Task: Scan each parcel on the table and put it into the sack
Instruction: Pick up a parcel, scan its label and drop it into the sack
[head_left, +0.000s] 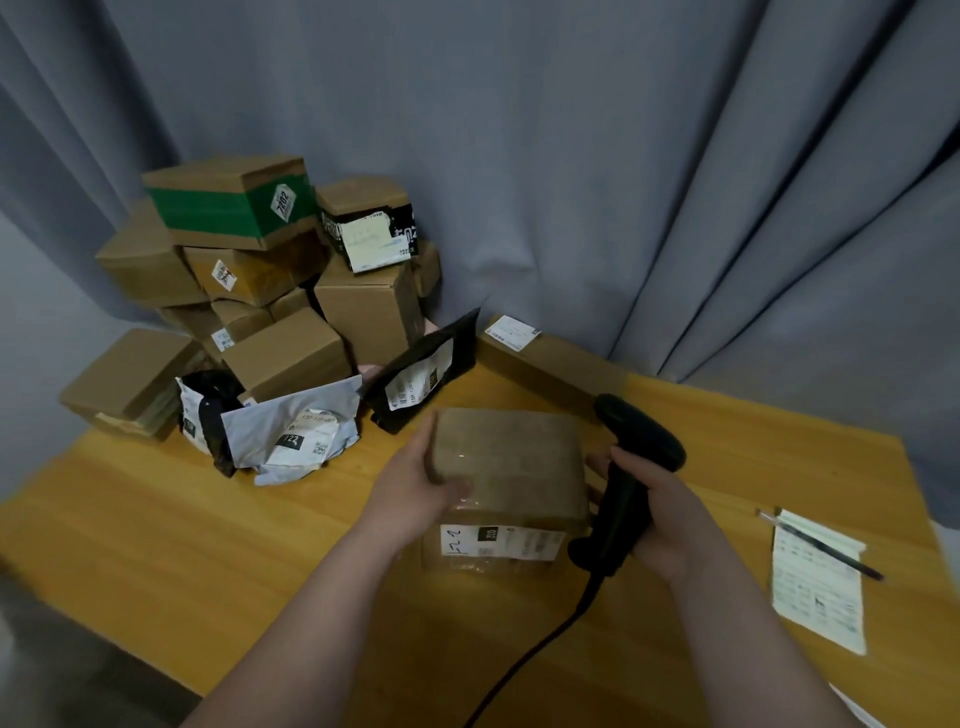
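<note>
Parcel (511, 467) gripped by left hand (421, 483); right hand (660, 514) holds scanner (631, 478).

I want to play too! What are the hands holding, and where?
Right hand: the black scanner, by its handle. Left hand: the brown box, at its left edge.

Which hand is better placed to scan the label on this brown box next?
Right. The right hand grips the scanner beside the box; the left hand holds the box, whose label faces the person.
</note>
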